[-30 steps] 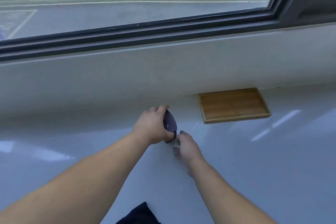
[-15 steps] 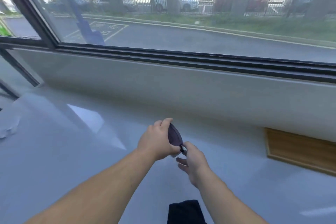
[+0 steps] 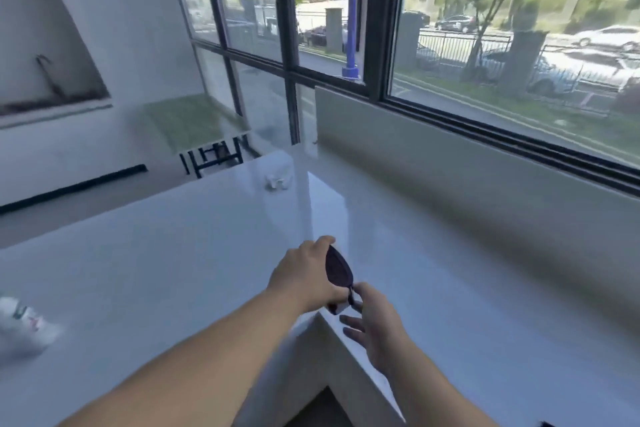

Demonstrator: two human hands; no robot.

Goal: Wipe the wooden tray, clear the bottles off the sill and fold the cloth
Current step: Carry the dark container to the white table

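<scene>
Over the glossy white counter (image 3: 173,270) below the window (image 3: 485,28), the left hand (image 3: 304,279) is closed around a folded dark cloth (image 3: 337,270), held upright above the surface, while the right hand (image 3: 375,324) pinches its lower corner, other fingers loosely spread.

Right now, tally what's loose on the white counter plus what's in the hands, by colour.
Dark: 1, folded cloth, gripped by left hand, right hand pinching its corner
White, blurred: 2, crumpled thing far end, bottle-like thing left edge
Total: 3
</scene>
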